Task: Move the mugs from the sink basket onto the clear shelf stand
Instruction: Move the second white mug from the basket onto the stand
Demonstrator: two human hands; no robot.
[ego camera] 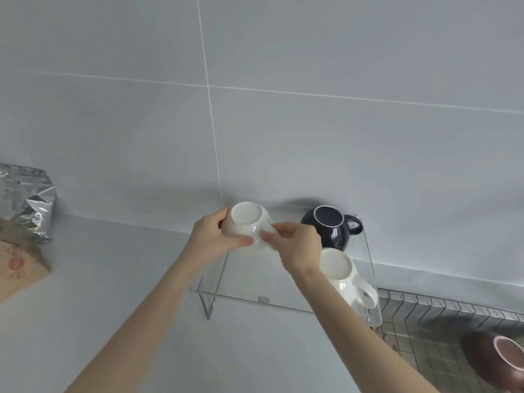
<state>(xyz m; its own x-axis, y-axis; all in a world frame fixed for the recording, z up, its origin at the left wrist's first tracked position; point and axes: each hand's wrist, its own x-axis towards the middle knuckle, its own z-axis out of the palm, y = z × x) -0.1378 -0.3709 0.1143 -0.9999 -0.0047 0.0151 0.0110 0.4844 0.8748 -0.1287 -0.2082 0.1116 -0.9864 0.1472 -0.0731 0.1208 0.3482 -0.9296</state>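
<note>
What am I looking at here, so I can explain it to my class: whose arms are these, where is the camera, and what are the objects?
There is no machine here. A person wears a wide-angle camera on the head, so you look down along their own bare arms. This is the only picture.

Both hands hold one upside-down white mug: the left hand on its side, the right hand at the other side. They hold it over the back left part of a clear shelf stand on a pale counter.

Already upside down on the stand are a dark mug and another white mug. At lower right a brown mug waits in the wire sink basket. A foil bag stands far left.
</note>
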